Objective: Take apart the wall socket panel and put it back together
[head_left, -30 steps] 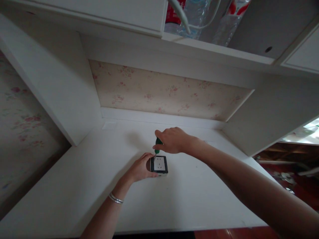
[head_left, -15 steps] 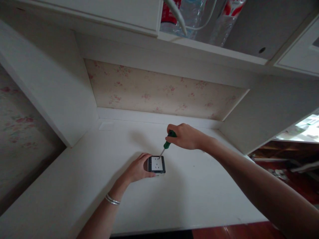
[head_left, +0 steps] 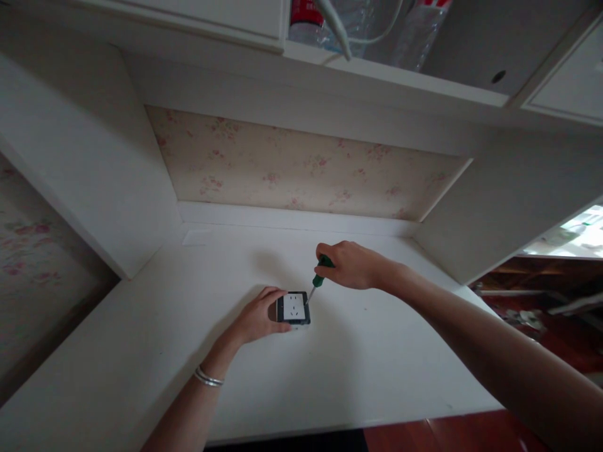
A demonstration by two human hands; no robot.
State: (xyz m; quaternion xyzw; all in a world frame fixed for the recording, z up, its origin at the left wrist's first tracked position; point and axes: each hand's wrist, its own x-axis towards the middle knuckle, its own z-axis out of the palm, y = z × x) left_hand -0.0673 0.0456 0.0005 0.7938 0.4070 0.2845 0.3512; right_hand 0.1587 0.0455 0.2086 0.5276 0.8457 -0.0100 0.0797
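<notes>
A wall socket (head_left: pixel 294 307) with a white face and a dark frame rests on the white desk top (head_left: pixel 377 351), face up. My left hand (head_left: pixel 260 317) grips it from the left, thumb along its near side and fingers on the far side. In my right hand (head_left: pixel 346 263) is a screwdriver (head_left: pixel 318 281) with a green handle, tilted so that its shaft points down and left. The tip meets the right part of the socket's frame; whether it sits in a screw is too small to tell.
Side panels (head_left: pixel 89 150) stand left and right of the desk top. Overhead, an open shelf (head_left: pixel 400 78) holds plastic bottles (head_left: pixel 419 34) and a white cable (head_left: pixel 335 28). Floral wallpaper (head_left: pixel 301 166) covers the back. Cluttered items (head_left: pixel 522 320) lie beyond the right edge.
The screwdriver tip has moved from the white face's top right corner to the dark frame at the right. My left hand keeps its grip on the socket. The camera view has shifted slightly.
</notes>
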